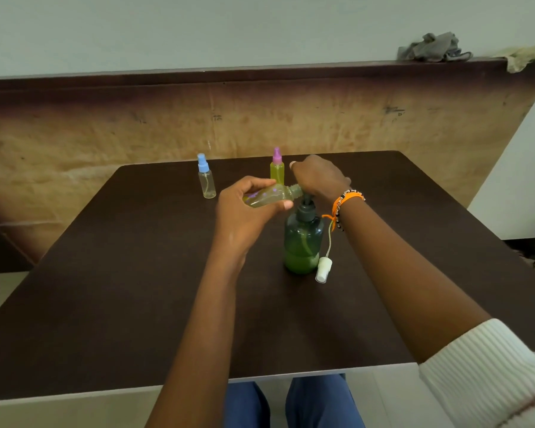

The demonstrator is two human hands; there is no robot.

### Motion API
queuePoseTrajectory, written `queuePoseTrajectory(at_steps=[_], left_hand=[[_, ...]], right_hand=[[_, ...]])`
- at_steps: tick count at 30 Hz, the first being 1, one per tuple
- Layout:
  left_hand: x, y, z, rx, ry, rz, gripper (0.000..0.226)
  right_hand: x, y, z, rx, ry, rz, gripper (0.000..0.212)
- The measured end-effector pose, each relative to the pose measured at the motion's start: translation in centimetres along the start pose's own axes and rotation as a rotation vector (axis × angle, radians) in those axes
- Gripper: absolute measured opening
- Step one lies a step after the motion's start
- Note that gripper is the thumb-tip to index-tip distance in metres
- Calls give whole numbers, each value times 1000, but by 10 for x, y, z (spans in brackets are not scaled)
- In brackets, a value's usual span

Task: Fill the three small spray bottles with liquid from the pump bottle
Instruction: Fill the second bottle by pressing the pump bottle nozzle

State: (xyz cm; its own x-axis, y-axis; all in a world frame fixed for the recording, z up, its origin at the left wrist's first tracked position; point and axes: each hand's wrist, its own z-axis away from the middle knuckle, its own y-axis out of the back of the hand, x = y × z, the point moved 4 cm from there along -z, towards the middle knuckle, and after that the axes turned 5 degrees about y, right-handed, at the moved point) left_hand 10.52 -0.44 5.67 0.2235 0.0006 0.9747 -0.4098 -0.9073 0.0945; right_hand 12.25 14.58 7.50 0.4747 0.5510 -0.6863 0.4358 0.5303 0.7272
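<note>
Tabletop of dark brown lay before you, its far edge set against a tan, scuffed board with a dark top rail, and a pale wall rose behind it. At the far left of the table stood the blue-capped spray bottle, upright and clear, well apart from your hands. Next came your left hand, fingers curled over and thumb under the uncapped spray bottle, which you held tipped nearly on its side with its open neck pointing right, yellow-green liquid showing inside. Just behind it stood the pink-capped spray bottle, upright and filled with the same yellow-green. The open neck met the nozzle of the pump bottle, a dark green one standing upright on the table with liquid in its lower part. Your right hand sat on top of the pump head, fingers curled downward over it; whether they gripped or only pressed it could not be told. An orange thread and beaded bracelet circled that wrist. Just right of the pump bottle's base lay the white spray cap with its dip tube, touching the table. A grey cloth was bundled on the rail at far right.
</note>
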Motion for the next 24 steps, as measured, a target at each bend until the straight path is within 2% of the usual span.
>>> queuePoseTrajectory(at_steps=[5,9,14,17,20,24], left_hand=[[-8,-2,3,5,21,1,35],[-9,-1,3,0,31,2,34],[2,0,0,-2,3,-36,36],[0,0,1,-1,6,-34,36],[-5,-2,4,1,19,-26,36],[-7,-1,5,-19,20,-14,38]], right_hand=[[11,-15,-2,-4,-33,-198,30],[10,-10,6,35,-42,-151,30],[-2,0,6,-24,-14,-26,47],[0,-6,2,-31,-5,-79,41],[9,-16,2,-75,-80,-165,37],[6,-7,10,-35,-69,-133,32]])
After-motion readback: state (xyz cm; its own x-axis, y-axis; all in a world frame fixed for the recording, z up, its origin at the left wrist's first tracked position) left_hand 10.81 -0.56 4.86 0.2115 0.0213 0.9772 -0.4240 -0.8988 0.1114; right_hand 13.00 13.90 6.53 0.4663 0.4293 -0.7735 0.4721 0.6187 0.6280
